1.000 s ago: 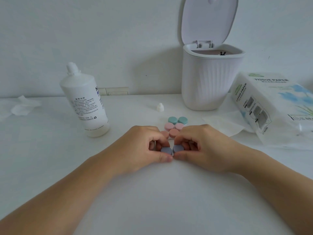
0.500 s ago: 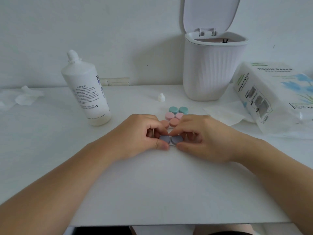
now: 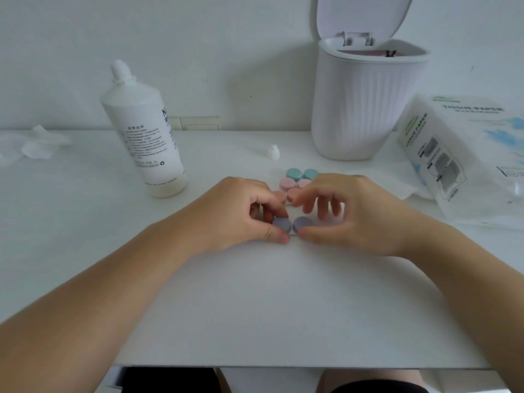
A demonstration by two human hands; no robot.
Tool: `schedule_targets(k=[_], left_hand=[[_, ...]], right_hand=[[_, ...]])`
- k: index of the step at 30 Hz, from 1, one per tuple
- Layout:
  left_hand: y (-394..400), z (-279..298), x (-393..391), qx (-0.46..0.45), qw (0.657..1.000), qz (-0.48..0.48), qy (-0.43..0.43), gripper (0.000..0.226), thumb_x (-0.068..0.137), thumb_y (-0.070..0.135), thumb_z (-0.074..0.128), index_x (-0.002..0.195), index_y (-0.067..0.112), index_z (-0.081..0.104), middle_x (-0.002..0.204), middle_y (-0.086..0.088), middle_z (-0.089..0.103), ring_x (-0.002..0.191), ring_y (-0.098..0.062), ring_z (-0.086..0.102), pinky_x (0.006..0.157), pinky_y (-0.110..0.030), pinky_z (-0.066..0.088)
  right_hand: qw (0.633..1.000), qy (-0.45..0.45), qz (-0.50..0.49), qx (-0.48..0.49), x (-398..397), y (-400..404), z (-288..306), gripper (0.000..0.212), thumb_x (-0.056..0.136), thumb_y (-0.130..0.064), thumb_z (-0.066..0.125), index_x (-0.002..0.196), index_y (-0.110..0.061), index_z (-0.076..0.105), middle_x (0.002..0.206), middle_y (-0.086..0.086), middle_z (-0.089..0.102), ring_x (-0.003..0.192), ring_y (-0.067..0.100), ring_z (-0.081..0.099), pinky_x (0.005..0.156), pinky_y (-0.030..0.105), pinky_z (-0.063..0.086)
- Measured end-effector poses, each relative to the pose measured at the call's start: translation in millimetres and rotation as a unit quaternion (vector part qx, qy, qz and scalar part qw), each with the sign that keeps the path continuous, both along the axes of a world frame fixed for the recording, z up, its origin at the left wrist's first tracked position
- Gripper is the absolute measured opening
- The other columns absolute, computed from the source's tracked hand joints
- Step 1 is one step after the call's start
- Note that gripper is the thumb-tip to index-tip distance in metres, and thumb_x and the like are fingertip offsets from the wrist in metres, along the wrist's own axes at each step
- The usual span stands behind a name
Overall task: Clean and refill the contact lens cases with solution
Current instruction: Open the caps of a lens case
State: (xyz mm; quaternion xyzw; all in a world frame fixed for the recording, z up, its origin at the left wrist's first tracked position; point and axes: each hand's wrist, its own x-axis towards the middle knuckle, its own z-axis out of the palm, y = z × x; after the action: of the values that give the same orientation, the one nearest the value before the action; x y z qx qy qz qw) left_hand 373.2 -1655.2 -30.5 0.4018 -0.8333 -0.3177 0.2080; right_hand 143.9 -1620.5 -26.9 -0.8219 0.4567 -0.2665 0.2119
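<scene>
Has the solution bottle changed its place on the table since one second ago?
No. The solution bottle stands just left of the wall socket, as before; only the camera has tilted.

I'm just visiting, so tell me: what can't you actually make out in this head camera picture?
- Orange case: partly hidden behind both hands.
- Inside of the bin: its rim blocks the contents.
- Small print on the solution bottle: too small to read.
- Tissue pack: cut off by the right edge.
- Whether the purple case holds solution: its caps cover it.
- Right hand: its thumb touches a cap, grip unclear.
</scene>
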Motion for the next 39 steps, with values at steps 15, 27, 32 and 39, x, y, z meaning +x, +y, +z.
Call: schedule_targets(k=[15, 27, 32, 39], left_hand=[[-1.2, -0.4, 0.6, -0.012, 1.0, -0.01, -0.005, 0.024, 0.068, 0.035, 0.092, 0.085, 0.038, 0.075, 0.078, 0.021, 0.06, 0.062, -0.002, 0.051, 0.061, -0.015, 0.038], [-2.3, -0.9, 1.5, -0.011, 1.0, -0.011, -0.003, 0.024, 0.068, 0.037, 0.092, 0.084, 0.042, 0.074, 0.079, 0.021, 0.06, 0.062, -0.001, 0.051, 0.06, -0.014, 0.038], [-2.9, -1.7, 2.3, -0.008, 1.0, -0.012, 0.001, 0.023, 0.069, 0.034, 0.092, 0.083, 0.041, 0.074, 0.078, 0.023, 0.061, 0.061, -0.002, 0.05, 0.061, -0.013, 0.038], [-3.1, -3.2, 3.3, -0.002, 1.0, -0.009, 0.012, 0.022, 0.068, 0.032, 0.092, 0.083, 0.035, 0.077, 0.075, 0.021, 0.059, 0.06, -0.003, 0.046, 0.06, -0.015, 0.039]], right_hand=[[0.999, 0.029, 0.019, -0.027, 6.6, 4.4, 2.0, 0.025, 0.075, -0.022, 0.077, 0.094, -0.038, 0.072, 0.081, -0.024, 0.06, 0.075, 0.007, 0.057, 0.068, 0.017, 0.044], [0.999, 0.016, 0.006, -0.037, 6.2, 3.9, 0.9, 0.019, 0.076, -0.013, 0.082, 0.089, -0.026, 0.075, 0.074, -0.017, 0.059, 0.07, 0.012, 0.056, 0.065, 0.015, 0.043], [0.998, -0.041, -0.042, -0.018, -3.1, 0.4, 8.2, 0.023, 0.078, -0.011, 0.079, 0.097, -0.025, 0.077, 0.083, -0.01, 0.066, 0.072, 0.013, 0.06, 0.065, 0.023, 0.049], [0.979, -0.072, -0.187, -0.029, -22.0, -13.2, 9.5, 0.014, 0.08, -0.022, 0.077, 0.088, -0.033, 0.076, 0.073, -0.015, 0.066, 0.059, 0.002, 0.054, 0.061, 0.011, 0.044]])
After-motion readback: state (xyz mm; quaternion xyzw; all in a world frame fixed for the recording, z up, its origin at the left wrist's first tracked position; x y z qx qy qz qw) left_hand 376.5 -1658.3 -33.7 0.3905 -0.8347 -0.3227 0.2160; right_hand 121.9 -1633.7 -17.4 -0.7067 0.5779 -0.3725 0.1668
